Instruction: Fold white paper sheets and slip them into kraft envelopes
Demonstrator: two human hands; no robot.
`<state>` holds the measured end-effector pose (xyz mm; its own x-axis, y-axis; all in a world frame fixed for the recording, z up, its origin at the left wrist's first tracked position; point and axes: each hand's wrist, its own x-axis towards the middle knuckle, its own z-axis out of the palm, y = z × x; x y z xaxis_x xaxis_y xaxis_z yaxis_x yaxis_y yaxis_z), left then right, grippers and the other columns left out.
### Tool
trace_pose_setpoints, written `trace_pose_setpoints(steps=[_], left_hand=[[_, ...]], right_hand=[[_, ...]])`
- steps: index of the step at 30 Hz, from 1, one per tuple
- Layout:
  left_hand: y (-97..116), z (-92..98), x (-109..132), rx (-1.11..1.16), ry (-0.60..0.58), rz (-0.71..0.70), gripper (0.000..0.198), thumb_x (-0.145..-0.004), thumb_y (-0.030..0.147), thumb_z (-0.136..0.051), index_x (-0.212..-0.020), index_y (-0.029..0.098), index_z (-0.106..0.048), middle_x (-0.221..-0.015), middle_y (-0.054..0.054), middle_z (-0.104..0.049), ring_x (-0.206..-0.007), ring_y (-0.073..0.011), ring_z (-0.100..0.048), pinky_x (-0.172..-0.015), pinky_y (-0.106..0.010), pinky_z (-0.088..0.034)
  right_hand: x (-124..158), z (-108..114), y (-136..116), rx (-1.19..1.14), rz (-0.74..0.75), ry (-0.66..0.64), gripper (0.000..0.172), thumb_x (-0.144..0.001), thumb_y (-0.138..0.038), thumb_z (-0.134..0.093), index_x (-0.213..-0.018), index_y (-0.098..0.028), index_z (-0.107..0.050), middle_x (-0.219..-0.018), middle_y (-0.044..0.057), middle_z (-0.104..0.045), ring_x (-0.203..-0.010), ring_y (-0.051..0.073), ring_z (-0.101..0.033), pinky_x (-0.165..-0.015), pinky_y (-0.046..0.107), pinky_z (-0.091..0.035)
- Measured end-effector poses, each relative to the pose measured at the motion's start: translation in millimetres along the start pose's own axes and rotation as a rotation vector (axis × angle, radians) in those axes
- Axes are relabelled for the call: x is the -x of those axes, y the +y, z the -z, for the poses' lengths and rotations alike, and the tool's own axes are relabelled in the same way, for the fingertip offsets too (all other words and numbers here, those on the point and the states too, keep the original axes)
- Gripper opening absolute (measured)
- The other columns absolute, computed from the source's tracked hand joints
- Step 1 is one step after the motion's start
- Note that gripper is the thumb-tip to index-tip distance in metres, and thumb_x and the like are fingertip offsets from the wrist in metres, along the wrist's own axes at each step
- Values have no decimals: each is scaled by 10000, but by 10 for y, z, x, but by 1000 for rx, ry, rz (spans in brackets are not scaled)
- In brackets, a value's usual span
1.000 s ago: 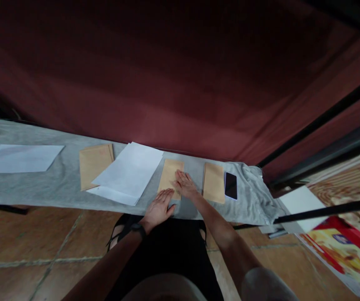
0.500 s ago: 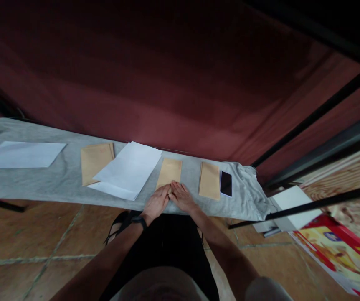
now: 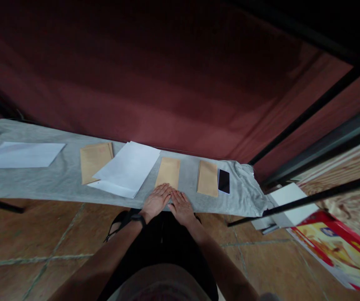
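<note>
A brown paper envelope (image 3: pixel 168 172) lies lengthwise on the grey cloth in front of me. My left hand (image 3: pixel 156 202), with a dark band at the wrist, rests flat on the envelope's near end. Beside it my right hand (image 3: pixel 181 205) presses down on the same end, fingers stretched out. The two hands' fingertips nearly meet and cover that end of the envelope. Just left of the envelope are white paper sheets (image 3: pixel 130 169), overlapping a stack of brown envelopes (image 3: pixel 95 163). More brown envelopes (image 3: pixel 207 179) lie to the right, next to a dark-screened phone (image 3: pixel 224 181).
Another white sheet (image 3: pixel 21 155) lies at the far left of the cloth-covered table (image 3: pixel 57 184). A dark red wall (image 3: pixel 155 108) rises behind it. On the floor at right are a red and yellow box (image 3: pixel 339 251) and a white box (image 3: pixel 289 202).
My right hand has shifted slightly down, and its fingers have flattened and spread on the envelope's near end. My left hand stays on the envelope. The view has shifted slightly.
</note>
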<state>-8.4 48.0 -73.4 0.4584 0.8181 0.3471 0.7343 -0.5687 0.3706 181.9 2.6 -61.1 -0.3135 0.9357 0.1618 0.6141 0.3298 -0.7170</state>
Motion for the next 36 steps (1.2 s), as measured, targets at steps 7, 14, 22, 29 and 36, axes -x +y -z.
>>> trace_pose_setpoints(steps=[7,14,22,29,36], left_hand=[[8,-52,-195,-16,-90,50,510,-1051,344,-323,-1446,172,-595,-1554,-128,-558,-1464,-267,-490,-1230,-480,-370],[-40,-216,-722,-51,-166,100,543,-1019,347,-367,-1532,224,-496,-1630,-110,-467,-1541,-298,-370,-1253,-555,-272],[-196,-311,-1296,-95,-205,174,590,-1041,406,-337,-1598,220,-401,-1680,-120,-377,-1585,-345,-256,-1257,-665,-125],[-298,-286,-1440,-109,-248,189,601,-1054,465,-292,-1606,254,-396,-1694,-73,-355,-1598,-332,-214,-1270,-647,-54],[-251,-236,-1076,-111,-276,113,554,-1059,417,-286,-1580,313,-444,-1689,-4,-370,-1599,-293,-228,-1288,-594,-88]], right_hand=[[92,-32,-44,-23,-71,59,527,-1002,-314,-562,-1520,-216,-536,-1618,67,-455,-1549,244,-377,-1337,505,-140],[39,-44,-53,6,-100,63,499,-992,-311,-582,-1485,-238,-580,-1579,75,-522,-1524,266,-422,-1326,531,-178],[54,-96,28,196,31,85,507,-1038,-298,-528,-1535,-203,-511,-1589,114,-511,-1512,269,-438,-1289,542,-276],[64,-142,72,409,108,136,522,-1031,-266,-542,-1538,-153,-491,-1575,128,-533,-1492,248,-464,-1270,499,-321],[65,-117,66,436,83,99,520,-1037,-277,-536,-1541,-155,-495,-1567,125,-543,-1485,239,-472,-1272,481,-306]])
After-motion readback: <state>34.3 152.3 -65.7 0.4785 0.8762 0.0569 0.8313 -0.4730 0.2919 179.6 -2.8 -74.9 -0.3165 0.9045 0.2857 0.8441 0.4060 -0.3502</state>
